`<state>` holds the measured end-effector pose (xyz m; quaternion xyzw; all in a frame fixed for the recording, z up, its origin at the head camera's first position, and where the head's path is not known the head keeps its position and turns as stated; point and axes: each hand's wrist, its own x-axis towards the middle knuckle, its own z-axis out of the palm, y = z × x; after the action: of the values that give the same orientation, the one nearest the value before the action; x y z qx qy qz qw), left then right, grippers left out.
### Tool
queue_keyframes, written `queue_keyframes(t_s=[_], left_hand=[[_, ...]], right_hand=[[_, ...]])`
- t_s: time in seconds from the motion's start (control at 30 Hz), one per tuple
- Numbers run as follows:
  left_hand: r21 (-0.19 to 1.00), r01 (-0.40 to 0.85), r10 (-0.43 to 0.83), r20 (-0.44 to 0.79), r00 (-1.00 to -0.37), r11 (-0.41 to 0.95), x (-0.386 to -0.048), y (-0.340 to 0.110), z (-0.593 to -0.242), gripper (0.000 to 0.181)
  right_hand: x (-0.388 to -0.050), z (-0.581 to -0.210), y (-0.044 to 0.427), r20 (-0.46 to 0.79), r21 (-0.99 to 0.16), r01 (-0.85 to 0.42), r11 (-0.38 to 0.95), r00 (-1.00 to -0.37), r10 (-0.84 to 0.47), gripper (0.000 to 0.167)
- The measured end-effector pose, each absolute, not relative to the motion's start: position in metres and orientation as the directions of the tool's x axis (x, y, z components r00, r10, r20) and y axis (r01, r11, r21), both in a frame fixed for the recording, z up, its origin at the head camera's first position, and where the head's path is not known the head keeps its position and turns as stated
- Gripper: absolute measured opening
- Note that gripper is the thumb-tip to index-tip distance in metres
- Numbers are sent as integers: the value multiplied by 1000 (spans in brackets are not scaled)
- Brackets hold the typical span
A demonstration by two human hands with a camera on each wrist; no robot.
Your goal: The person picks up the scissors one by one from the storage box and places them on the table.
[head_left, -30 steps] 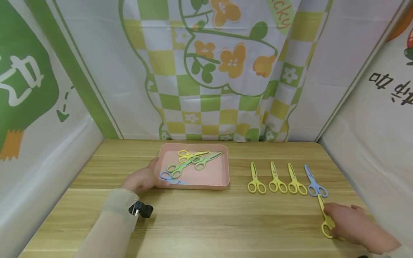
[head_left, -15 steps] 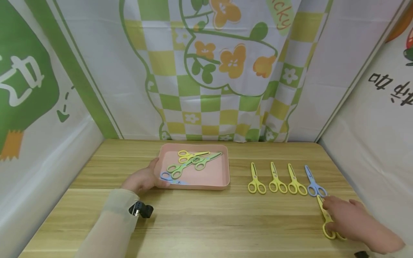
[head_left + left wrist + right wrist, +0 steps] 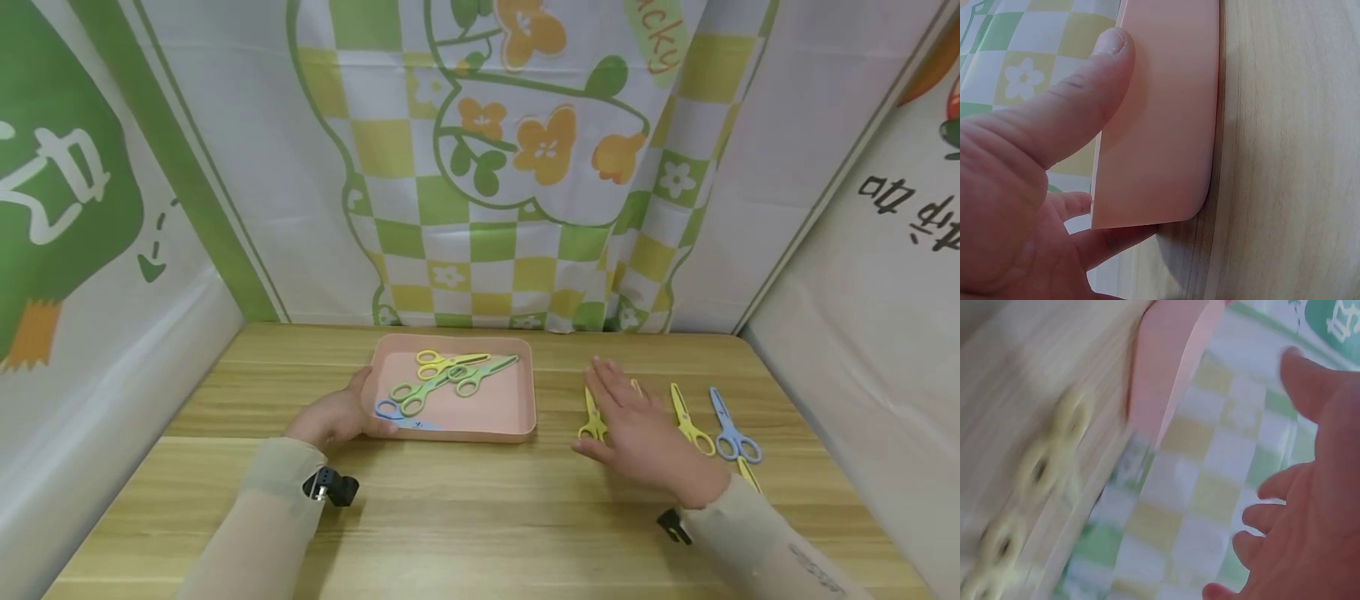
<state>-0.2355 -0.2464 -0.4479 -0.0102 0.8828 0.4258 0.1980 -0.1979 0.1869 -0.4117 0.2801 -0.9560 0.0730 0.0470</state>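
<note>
My left hand (image 3: pixel 330 419) grips the left front corner of a pink tray (image 3: pixel 491 417); in the left wrist view the thumb (image 3: pixel 1100 81) presses its wall. Inside the tray lie yellow scissors (image 3: pixel 442 364), two green pairs (image 3: pixel 497 366) and blue scissors (image 3: pixel 408 423). My right hand (image 3: pixel 645 437) hovers with nothing in it, fingers extended, over the row of scissors at right. It partly covers the leftmost yellow scissors (image 3: pixel 593 427) and nearly all of the second pair. Beyond it lie more yellow scissors (image 3: pixel 693 433) and blue scissors (image 3: pixel 731 433).
Below the blue pair, the tip of another yellow pair of scissors (image 3: pixel 746 475) shows, the rest hidden by the right sleeve (image 3: pixel 757 533). Everything lies on a wooden table (image 3: pixel 480 517). A checked cloth (image 3: pixel 517 250) hangs behind the table's back edge.
My right hand has let go of the lowest yellow scissors at the far right and moved left over the row. Those scissors stay on the table. My left hand keeps its place on the tray.
</note>
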Motion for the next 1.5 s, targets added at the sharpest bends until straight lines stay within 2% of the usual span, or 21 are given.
queue_keyframes(t_s=[0.27, 0.5, 0.73, 0.9, 1.1, 1.33, 1.5], left_hand=[[729, -189, 139, -365, -921, 658, -236, -247, -449, 130], [723, -198, 134, -374, -918, 661, -238, -247, -450, 130], [713, -185, 135, -366, -921, 676, -237, -247, -449, 131], [707, -183, 133, -366, -921, 683, -237, -247, -448, 131], [714, -185, 137, -367, -920, 675, -236, -247, -447, 130], [718, -177, 145, -362, -921, 673, -236, -245, -446, 129], [717, -187, 136, -367, -920, 671, -236, -247, -447, 130]], right_hand=[[-224, -429, 97, 2, -123, -606, 786, -792, -610, 93], [-239, -438, 50, -148, -140, -657, 741, -726, -672, 91], [-250, -440, 35, -259, -192, -612, 767, -722, -641, 100], [-253, -439, 30, -310, -207, -585, 784, -721, -620, 94], [-256, -436, 31, -281, -182, -594, 783, -732, -621, 82], [-259, -443, 32, -297, -195, -592, 782, -724, -622, 88], [-256, -443, 32, -291, -157, -592, 791, -737, -610, 86]])
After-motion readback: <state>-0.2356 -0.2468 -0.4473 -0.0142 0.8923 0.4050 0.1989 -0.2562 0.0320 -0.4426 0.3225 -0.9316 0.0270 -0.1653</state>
